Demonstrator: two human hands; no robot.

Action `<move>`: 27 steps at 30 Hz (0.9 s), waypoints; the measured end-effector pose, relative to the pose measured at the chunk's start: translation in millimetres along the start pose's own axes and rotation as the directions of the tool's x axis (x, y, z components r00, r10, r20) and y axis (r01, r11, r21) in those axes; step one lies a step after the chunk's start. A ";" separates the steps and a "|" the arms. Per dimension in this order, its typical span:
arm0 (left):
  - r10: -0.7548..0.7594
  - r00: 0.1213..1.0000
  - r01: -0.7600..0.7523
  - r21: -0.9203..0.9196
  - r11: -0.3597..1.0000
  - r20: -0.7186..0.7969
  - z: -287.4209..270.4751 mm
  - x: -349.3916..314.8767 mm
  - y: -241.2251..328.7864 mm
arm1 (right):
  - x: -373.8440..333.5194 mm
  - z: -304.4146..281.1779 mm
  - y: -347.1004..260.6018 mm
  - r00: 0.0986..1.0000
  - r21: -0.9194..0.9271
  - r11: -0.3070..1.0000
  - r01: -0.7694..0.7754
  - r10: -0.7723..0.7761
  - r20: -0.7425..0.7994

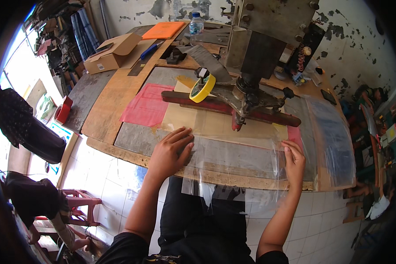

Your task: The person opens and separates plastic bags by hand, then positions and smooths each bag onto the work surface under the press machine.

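We've got short black sleeves ending above the elbows, forearms bare below that. No gloves, watch or rings showing on our left hand or right hand. Dark black trousers, with some small yellowish print low on the black shirt.

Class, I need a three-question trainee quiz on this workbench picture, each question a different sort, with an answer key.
1. True or false: the left hand lies flat on the clear plastic sheet.
2. Which hand grips the sheet's edge? A) left B) right
3. What round yellow thing sits on the press's red bar?

Key: 1 true. 2 B, the right hand. 3 the roll of yellow tape.
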State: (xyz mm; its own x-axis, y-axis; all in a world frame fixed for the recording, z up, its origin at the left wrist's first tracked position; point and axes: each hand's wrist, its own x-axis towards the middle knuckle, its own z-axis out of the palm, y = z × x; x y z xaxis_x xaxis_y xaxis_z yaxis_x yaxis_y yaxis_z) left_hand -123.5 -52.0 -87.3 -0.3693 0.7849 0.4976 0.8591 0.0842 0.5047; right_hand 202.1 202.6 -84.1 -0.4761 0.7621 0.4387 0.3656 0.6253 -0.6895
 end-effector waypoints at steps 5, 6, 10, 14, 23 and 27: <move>-0.003 0.999 0.002 -0.004 1.000 -0.037 -0.1 -0.8 0.5 | 0.4 0.0 -2.5 1.000 0.005 1.000 0.003 -0.003 -0.006; -0.001 0.999 0.000 -0.006 1.000 -0.045 0.0 -0.5 0.7 | 0.4 0.1 -2.7 1.000 0.003 1.000 0.005 -0.005 -0.006; 0.009 0.999 -0.009 -0.003 1.000 -0.048 -0.6 -0.6 0.2 | 0.2 0.3 -0.3 1.000 -0.003 1.000 0.009 -0.009 -0.004; 0.011 0.999 -0.011 0.001 1.000 -0.044 -0.8 -0.4 0.3 | 0.3 0.1 -2.8 1.000 0.001 1.000 0.002 -0.002 -0.007; 0.011 0.999 -0.011 -0.003 1.000 -0.051 1.0 -0.5 -1.8 | 0.0 0.6 -4.7 0.999 0.005 0.999 -0.036 0.036 -0.010; 0.012 0.998 -0.012 0.004 1.000 -0.055 0.8 -0.1 -1.0 | 0.0 0.3 -5.4 1.000 0.004 1.000 -0.027 0.027 -0.006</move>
State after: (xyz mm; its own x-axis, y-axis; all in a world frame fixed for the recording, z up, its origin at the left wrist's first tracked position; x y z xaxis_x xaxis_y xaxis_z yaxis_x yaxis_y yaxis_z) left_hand -124.0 -51.7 -88.4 -0.3775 0.7511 0.5416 0.8650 0.0773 0.4957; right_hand 199.9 199.2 -80.5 -0.4617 0.7794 0.4235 0.3747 0.6041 -0.7033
